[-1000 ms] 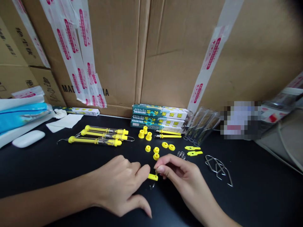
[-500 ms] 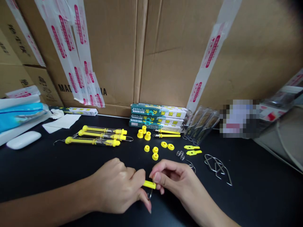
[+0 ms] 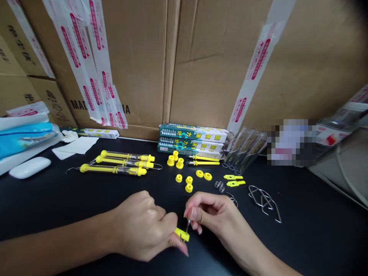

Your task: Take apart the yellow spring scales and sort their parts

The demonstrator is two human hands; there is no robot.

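Observation:
My left hand (image 3: 145, 226) is closed around a yellow plastic rod (image 3: 183, 234), whose end sticks out past the thumb and forefinger. Thumb and fingertips of my right hand (image 3: 214, 216) pinch a thin metal hook (image 3: 188, 227) that stands at the rod's tip. Its curved part shows below the rod, near my left thumb. Just beyond the hands lie yellow collars (image 3: 189, 188), yellow rings (image 3: 207, 176), small coil springs (image 3: 220, 187) and flat yellow tabs (image 3: 235, 183). Most of the rod is hidden in my left hand.
Assembled yellow spring scales (image 3: 115, 169) lie at the left, beside a white oval case (image 3: 30, 168). Printed boxes (image 3: 192, 140) are stacked at the back, near clear tubes (image 3: 245, 149). Bent wire hooks (image 3: 264, 201) lie at the right. A cardboard wall (image 3: 138, 69) closes off the rear.
The rod's tip has tilted down slightly. My right fingertips have lifted off the rod's end and now hold the metal hook above it.

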